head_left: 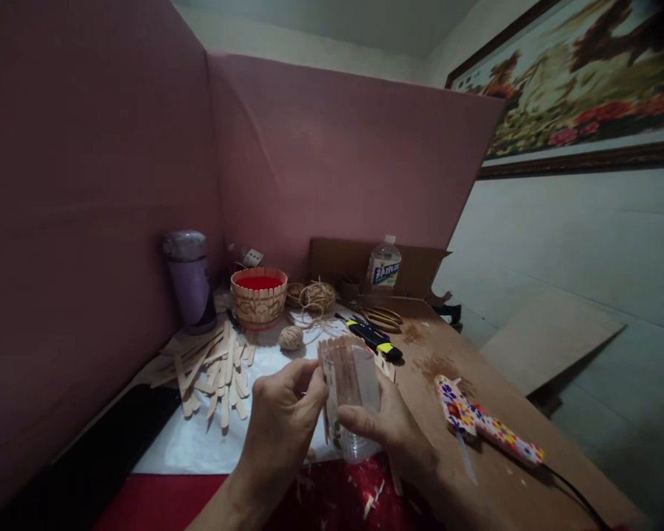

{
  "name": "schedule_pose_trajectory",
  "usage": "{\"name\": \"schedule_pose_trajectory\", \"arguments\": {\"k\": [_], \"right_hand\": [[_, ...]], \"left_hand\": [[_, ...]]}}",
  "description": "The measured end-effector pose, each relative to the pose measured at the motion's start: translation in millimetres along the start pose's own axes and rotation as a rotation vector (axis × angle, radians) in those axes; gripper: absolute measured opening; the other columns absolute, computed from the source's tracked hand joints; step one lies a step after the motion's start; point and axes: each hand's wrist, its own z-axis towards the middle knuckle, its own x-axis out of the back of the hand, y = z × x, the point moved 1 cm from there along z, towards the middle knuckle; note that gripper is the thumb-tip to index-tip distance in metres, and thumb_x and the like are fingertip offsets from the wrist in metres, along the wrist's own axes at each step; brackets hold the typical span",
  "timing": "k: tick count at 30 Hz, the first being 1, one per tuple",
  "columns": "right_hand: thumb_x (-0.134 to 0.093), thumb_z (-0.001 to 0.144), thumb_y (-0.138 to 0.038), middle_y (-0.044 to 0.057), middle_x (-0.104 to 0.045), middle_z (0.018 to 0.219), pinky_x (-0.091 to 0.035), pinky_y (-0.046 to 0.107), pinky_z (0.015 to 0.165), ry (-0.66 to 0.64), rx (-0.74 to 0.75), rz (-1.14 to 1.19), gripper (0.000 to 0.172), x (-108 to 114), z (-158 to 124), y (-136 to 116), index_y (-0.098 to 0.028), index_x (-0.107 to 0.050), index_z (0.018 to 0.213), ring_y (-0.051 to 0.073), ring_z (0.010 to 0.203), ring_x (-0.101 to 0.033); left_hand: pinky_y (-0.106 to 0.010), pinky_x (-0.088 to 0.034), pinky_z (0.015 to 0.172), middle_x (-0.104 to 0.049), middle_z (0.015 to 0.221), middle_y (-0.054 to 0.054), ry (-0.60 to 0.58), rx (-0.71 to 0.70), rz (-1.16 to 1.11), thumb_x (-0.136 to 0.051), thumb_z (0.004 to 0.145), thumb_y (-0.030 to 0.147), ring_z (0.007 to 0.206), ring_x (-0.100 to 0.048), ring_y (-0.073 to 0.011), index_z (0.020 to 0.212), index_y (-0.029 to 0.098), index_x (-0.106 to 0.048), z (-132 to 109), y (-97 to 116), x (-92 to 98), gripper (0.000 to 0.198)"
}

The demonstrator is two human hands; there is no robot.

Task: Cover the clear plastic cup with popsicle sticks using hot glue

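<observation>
A clear plastic cup (368, 380) with wooden craft sticks (346, 369) standing side by side along its wall is tilted in front of me. My right hand (390, 428) is wrapped round its right side, thumb across the front. At the left edge, my left hand (288, 405) pinches a craft stick against the wall; its fingertips partly cover that stick. Loose craft sticks (224, 369) lie in a pile to the left. Just beyond the cup sits a small ball of twine (291, 338).
A stick-covered bowl (259, 302) with a red inside, a purple tumbler (189, 284) and a twine bundle (318, 296) stand behind. Scissors (381, 317), a utility knife (375, 339) and a plastic bottle (384, 267) are farther right. A flowered glue gun (484, 420) with a cord lies at right.
</observation>
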Motion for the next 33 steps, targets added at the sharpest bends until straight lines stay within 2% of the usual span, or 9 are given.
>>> {"name": "schedule_pose_trajectory", "arguments": {"k": [4,17,21,24,27,30,33], "right_hand": [[-0.081,0.062,-0.048,0.009,-0.068,0.109,-0.05,0.042,0.087,0.01,0.007,-0.024,0.067,-2,-1,-5,-0.02,-0.057,0.117,0.029,0.102,-0.063],[-0.076,0.068,-0.047,0.01,-0.069,0.109,-0.05,0.045,0.09,0.002,-0.044,0.018,0.058,-3,-5,-6,-0.019,-0.058,0.116,0.03,0.103,-0.064],[-0.076,0.068,-0.049,0.011,-0.069,0.109,-0.05,0.047,0.09,0.029,-0.054,0.001,0.061,-4,-7,-5,-0.019,-0.058,0.118,0.031,0.104,-0.064],[-0.077,0.065,-0.052,0.011,-0.069,0.113,-0.051,0.046,0.09,0.031,-0.016,-0.023,0.068,-3,-7,-3,-0.021,-0.056,0.122,0.032,0.105,-0.064],[-0.079,0.065,-0.049,0.01,-0.067,0.119,-0.052,0.044,0.091,0.029,0.058,-0.075,0.073,-1,-8,-2,-0.024,-0.052,0.128,0.032,0.109,-0.063],[-0.08,0.067,-0.045,0.01,-0.062,0.128,-0.05,0.044,0.098,0.037,0.144,-0.117,0.078,2,-10,-2,-0.028,-0.044,0.135,0.03,0.118,-0.059],[-0.08,0.067,-0.044,0.01,-0.054,0.138,-0.044,0.048,0.105,0.059,0.206,-0.187,0.087,5,-14,0,-0.03,-0.037,0.141,0.031,0.126,-0.052]], "left_hand": [[-0.022,-0.052,0.06,-0.066,0.063,0.001,-0.018,0.012,-0.037,-0.056,0.084,0.026,0.058,-0.06,-0.0122,0.088,0.016,-0.074,-1,-2,-0.4,0.021],[-0.022,-0.048,0.06,-0.064,0.061,0.001,-0.014,0.034,-0.015,-0.054,0.083,0.023,0.062,-0.061,-0.0135,0.069,0.015,-0.068,-2,3,-1.0,0.021],[-0.023,-0.049,0.059,-0.064,0.061,0.0,0.0,0.015,0.015,-0.053,0.083,0.021,0.061,-0.061,-0.0132,0.069,0.015,-0.067,-4,3,-1.0,0.02],[-0.023,-0.051,0.059,-0.065,0.061,-0.001,0.022,-0.045,0.016,-0.053,0.084,0.02,0.061,-0.063,-0.0138,0.071,0.015,-0.067,-5,4,-1.8,0.02],[-0.021,-0.052,0.059,-0.068,0.063,-0.001,0.069,-0.181,0.029,-0.054,0.083,0.017,0.06,-0.065,-0.0133,0.076,0.015,-0.07,-5,7,-2.4,0.017],[-0.021,-0.054,0.064,-0.073,0.072,-0.002,0.095,-0.314,0.031,-0.054,0.084,0.014,0.064,-0.068,-0.0132,0.087,0.015,-0.071,-7,10,-2.1,0.018],[-0.021,-0.056,0.065,-0.075,0.079,-0.003,0.116,-0.374,0.03,-0.056,0.083,0.012,0.067,-0.07,-0.0135,0.095,0.016,-0.072,-9,11,-1.4,0.021]]}}
